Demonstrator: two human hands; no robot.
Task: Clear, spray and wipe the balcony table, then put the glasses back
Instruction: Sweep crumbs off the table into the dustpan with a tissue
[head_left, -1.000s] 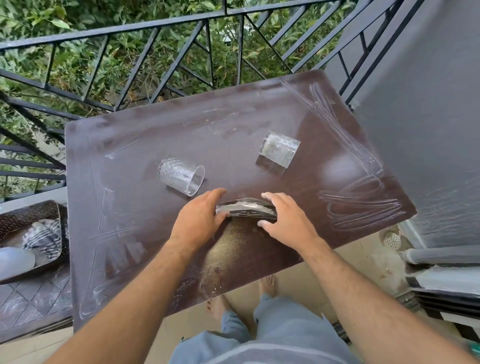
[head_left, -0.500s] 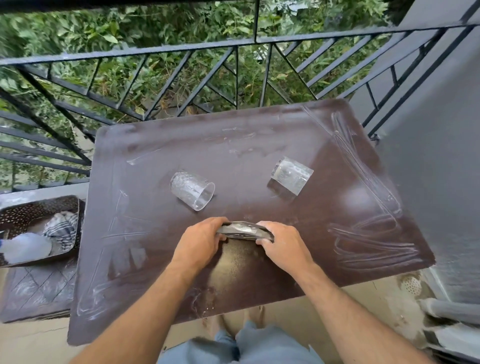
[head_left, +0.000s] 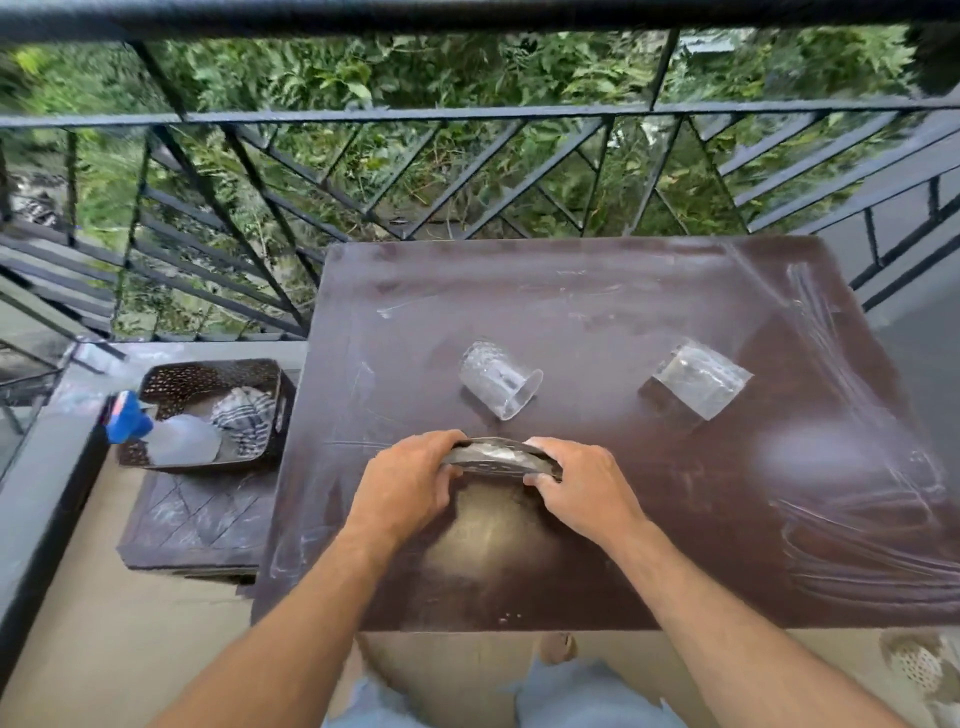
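Both sets of fingers (head_left: 540, 475) are curled round the ends of a thin, dark, bowed sheet (head_left: 501, 457), the left hand (head_left: 410, 480) pinching its left end and the right hand (head_left: 582, 486) its right end, so that it stands on edge on the tabletop (head_left: 597, 301). What the sheet is made of is hard to tell; it may be a scraper or a stiff card. Against the pictures from a second and half a second ago the grip is the same. The view has swung, bringing the basket fully into sight. The grainy brown patch (head_left: 493, 545) lies on the near side of the sheet, between the two wrists, much as it did then.

Just beyond the sheet, on its far side, a patterned glass (head_left: 498, 384) lies tipped over; farther right of the sheet a second glass (head_left: 698, 379) also lies on its side. Both are unmoved. Chalky smears cover the tabletop to the right of the sheet.

Well to the left of the sheet, off the tabletop, a perforated basket (head_left: 208, 376) holds a spray bottle (head_left: 156, 434) and a striped cloth (head_left: 244, 415), both untouched.

In my judgement the task is in its clearing stage: the debris is being gathered, the glasses have yet to come off, and spraying and wiping have not begun.
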